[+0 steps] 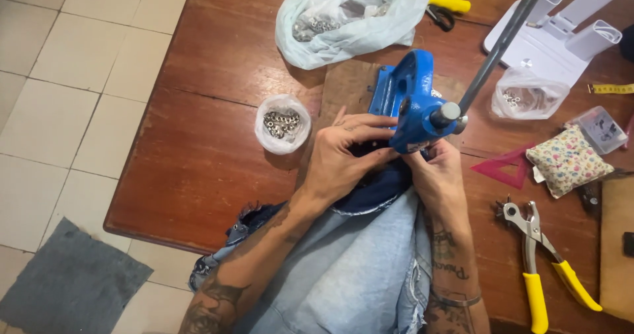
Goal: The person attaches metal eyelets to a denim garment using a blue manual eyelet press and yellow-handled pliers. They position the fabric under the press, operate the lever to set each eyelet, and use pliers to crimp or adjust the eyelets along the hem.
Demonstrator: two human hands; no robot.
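Denim (pixel 356 268): pale jeans lay over the near edge of the counter (pixel 198 149), the dark waistband tucked under the head of the blue press (pixel 413 109).
Left hand (pixel 340 155): fingers curled, pinching the waistband against the press base.
Right hand (pixel 436 175): closed on the cloth just right of the die, fingertips hidden beneath the press head.
Lever (pixel 502 40): grey bar slanted up to the far right, untouched.
Nearby: cup of eyelets (pixel 282 124) left of the press; yellow-handled punch pliers (pixel 538 261) to the right.
Risk: fingers sat close to the die, so a dropped lever could pinch them; slipping cloth could set the eyelet off-centre.
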